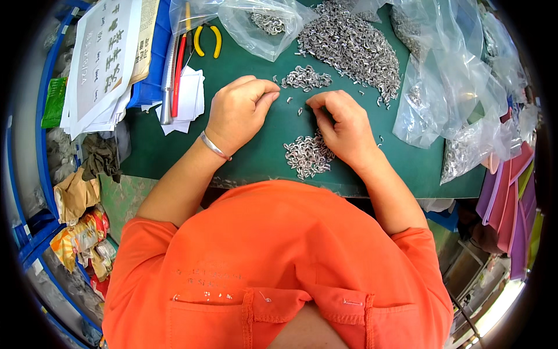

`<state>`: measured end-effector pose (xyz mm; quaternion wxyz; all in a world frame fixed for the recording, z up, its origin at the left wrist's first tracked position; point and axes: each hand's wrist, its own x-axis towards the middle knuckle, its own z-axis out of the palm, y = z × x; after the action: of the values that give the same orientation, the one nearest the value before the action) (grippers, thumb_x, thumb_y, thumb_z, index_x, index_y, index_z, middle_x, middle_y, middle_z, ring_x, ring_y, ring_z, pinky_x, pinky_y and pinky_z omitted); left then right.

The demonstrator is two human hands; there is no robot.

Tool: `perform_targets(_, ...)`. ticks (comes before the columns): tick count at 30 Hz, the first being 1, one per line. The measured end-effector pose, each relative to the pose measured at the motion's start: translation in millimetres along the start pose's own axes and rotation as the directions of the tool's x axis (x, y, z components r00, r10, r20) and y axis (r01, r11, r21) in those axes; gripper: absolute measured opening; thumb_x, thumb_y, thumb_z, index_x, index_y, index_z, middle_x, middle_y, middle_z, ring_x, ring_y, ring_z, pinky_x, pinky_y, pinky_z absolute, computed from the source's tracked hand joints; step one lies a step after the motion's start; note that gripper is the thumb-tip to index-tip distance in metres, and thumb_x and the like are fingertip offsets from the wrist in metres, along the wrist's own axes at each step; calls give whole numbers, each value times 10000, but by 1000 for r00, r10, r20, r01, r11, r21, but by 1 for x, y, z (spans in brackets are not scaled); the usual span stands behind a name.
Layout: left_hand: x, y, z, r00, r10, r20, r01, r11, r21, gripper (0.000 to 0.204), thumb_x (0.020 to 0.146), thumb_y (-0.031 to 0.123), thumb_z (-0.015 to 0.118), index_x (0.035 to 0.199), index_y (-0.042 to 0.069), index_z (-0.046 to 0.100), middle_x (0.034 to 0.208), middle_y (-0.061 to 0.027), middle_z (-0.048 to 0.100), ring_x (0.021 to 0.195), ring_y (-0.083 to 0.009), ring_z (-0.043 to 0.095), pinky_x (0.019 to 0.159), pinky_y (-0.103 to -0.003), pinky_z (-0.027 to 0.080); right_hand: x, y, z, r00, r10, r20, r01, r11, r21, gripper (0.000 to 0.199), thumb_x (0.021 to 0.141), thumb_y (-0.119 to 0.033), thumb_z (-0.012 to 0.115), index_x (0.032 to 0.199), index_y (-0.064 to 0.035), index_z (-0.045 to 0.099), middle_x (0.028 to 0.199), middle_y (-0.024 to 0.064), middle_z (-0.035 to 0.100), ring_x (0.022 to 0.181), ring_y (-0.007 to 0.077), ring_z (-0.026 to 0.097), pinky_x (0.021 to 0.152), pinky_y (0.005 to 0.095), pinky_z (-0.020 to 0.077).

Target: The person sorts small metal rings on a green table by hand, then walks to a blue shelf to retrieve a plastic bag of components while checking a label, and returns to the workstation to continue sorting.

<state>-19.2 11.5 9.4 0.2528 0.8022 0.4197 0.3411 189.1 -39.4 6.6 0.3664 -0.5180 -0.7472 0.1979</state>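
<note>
My left hand [239, 110], with a metal bangle at the wrist, pinches thumb and forefinger together left of two loose metal pieces [289, 100]. Whatever is between those fingertips, if anything, is too small to make out. Across from it my right hand [344, 123] hovers with a bent forefinger and the thumb apart; nothing shows in between. Below its thumb lies a small pile of curved silvery metal pieces [307, 158], partly covered by that hand. Another small heap of pieces [305, 78] sits just beyond both hands, beside a much larger heap [354, 46].
Clear plastic bags [447, 87], some with metal pieces, crowd the right side of the green table [256, 166]. At the left are yellow-handled pliers [208, 41], a red pen [179, 75], white paper slips [185, 99] and a blue bin [152, 64] with papers.
</note>
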Motion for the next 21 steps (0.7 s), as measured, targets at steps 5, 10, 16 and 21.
perform_targets(5,2,-2,9,999,-7,45,6,1000,8,88,804,57,703,888,32,702,743,-114,627,634,-266,611,579,-334,482,2,-4,10,999,-42,-13,42,999,34,186,746,17,683,901,-52,606,838,94,615,830,294,593,742,399,481)
perform_targets(10,1,-1,16,995,-22,93,20,1000,24,102,801,110,712,877,42,705,761,-110,639,656,-280,623,591,-346,494,-6,-1,2,987,-81,142,60,987,152,184,754,63,620,906,-41,605,856,91,621,840,300,588,765,401,478)
perform_targets(16,1,2,20,994,-8,111,4,999,41,95,794,119,715,822,38,675,745,-108,620,656,-282,618,582,-362,485,10,4,-4,991,-126,43,126,992,9,174,749,63,619,890,-38,607,856,97,629,835,307,590,725,387,495)
perform_targets(21,1,8,19,980,-62,192,69,997,-33,90,794,122,706,831,44,679,760,-128,627,666,-299,623,601,-379,489,22,14,7,976,-198,91,209,969,-134,174,720,37,649,858,-58,602,843,87,619,837,298,586,724,390,494)
